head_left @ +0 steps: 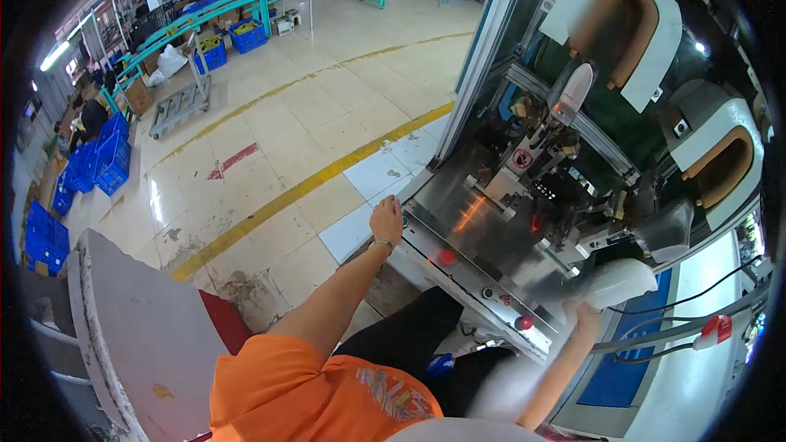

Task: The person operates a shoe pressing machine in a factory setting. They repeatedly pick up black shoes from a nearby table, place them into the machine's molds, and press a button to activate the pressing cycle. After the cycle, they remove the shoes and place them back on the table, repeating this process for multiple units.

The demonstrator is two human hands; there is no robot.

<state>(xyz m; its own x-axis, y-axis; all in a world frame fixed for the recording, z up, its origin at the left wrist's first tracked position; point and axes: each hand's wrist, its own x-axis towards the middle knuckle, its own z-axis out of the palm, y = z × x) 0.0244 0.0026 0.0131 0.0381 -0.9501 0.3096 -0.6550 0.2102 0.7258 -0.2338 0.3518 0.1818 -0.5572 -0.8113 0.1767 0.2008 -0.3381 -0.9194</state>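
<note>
My left hand (386, 219) is at the left end of the machine's front panel (471, 268), beside a small round button (404, 222). Its fingers are curled in, and nothing shows in them. At the panel's right end, my right hand (583, 313), blurred by motion, grips a white rounded piece (624, 281) whose kind I cannot make out. Beyond the panel lies a metal work plate (458, 205) with clamps. A pale upright form (572, 93) stands over its far side, and a grey, film-like cover (665, 231) is at its right.
Red buttons (446, 256) stud the front panel. Padded U-shaped brown moulds (720, 168) hang at the upper right. Cables (679, 319) run along the right side. Blue crates (113, 154), a trolley (182, 105) and a green conveyor (262, 8) stand across the tiled floor.
</note>
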